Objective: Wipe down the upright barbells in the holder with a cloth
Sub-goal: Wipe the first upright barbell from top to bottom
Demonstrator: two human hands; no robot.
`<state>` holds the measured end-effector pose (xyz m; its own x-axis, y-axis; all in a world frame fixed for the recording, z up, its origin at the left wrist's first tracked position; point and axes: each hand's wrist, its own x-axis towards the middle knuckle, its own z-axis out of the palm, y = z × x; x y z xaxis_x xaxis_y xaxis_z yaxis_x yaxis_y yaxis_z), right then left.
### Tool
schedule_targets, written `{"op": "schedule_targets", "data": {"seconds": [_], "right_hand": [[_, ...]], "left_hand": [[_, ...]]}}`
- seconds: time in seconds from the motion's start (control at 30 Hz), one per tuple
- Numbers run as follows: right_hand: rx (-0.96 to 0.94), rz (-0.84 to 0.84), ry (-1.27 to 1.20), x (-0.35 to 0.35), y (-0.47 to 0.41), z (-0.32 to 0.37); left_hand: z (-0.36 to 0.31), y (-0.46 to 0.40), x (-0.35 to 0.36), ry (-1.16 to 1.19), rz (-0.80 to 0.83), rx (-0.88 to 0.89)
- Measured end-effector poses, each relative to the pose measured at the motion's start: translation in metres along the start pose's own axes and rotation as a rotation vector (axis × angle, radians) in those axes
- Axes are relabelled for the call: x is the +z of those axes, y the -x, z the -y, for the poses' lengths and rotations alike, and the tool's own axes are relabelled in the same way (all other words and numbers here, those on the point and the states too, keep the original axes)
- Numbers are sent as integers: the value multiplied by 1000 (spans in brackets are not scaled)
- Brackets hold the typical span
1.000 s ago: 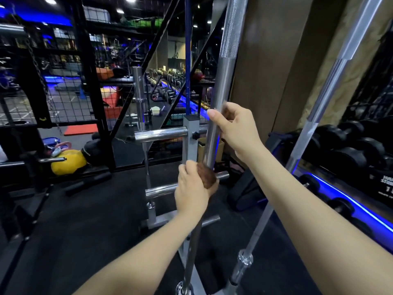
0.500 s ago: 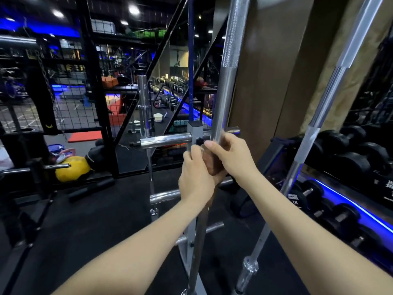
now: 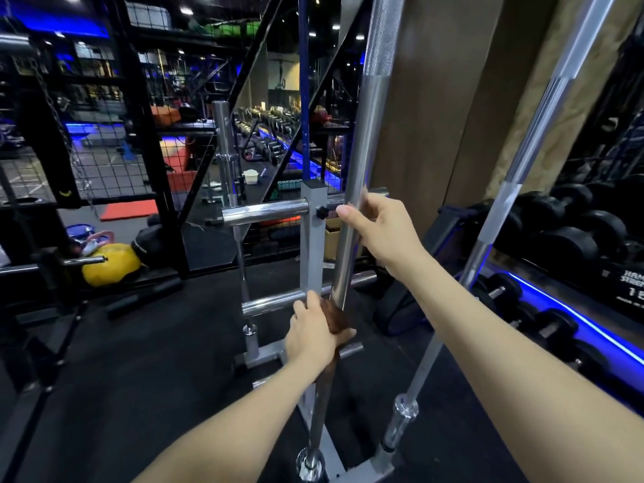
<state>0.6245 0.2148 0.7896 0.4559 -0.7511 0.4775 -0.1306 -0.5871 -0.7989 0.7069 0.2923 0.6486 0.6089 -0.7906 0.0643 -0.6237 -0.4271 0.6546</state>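
Note:
A chrome barbell (image 3: 362,144) stands upright in the grey holder (image 3: 362,470) at the bottom centre. My left hand (image 3: 312,334) grips a brown cloth (image 3: 336,318) wrapped round the lower part of this bar. Higher up the same bar, my right hand (image 3: 380,228) holds the shaft with curled fingers. A second upright barbell (image 3: 512,190) leans to the right of it, untouched, with its collar near the holder. A third bar (image 3: 224,151) stands further back on the left.
A grey plate tree (image 3: 312,245) with chrome pegs stands just behind the held bar. Black dumbbells (image 3: 571,235) line a blue-lit rack on the right. A yellow ball (image 3: 109,264) and black mesh racks sit at the left. The floor is black rubber.
My left hand has slid the cloth down the bar from near my right hand to well below it. My right hand stays at about the same height on the shaft.

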Motion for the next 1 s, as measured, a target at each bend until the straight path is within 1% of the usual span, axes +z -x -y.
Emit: {"op": "schedule_targets", "data": {"seconds": [0.07,0.13,0.2,0.3,0.37,0.43,0.5,0.57,0.67,0.8,0.9,1.0], "right_hand": [[8,16,17,0,1,2],[14,10,24,1,2,2],[10,4,26,1,5,2],[0,-4,-16,-2,10,2],[-9,-13,-28,-5,12,1],[-13,-21,-23,-8,13,-2],[-12,-28,-37,-10,13,-3],[-5,-25,-51,-10,11,-4],[3,-4,-46,-6,7,-2],[7,8,-28,-1,4,2],[19,13,-24,-4,4,4],[24,44,-33,-6,5,5]], "left_hand": [[-8,-2,-11,105,30,29],[-23,-5,-28,291,17,96],[-36,-5,-42,427,-3,156],[-38,4,-33,507,0,185],[-30,4,-15,558,-11,147],[-17,-1,-1,536,5,141],[-1,-1,11,404,65,135],[16,4,27,269,121,67],[30,11,39,200,112,-11],[24,2,24,176,105,70],[1,-7,3,213,-14,184],[-13,-9,-6,266,-92,250]]}}
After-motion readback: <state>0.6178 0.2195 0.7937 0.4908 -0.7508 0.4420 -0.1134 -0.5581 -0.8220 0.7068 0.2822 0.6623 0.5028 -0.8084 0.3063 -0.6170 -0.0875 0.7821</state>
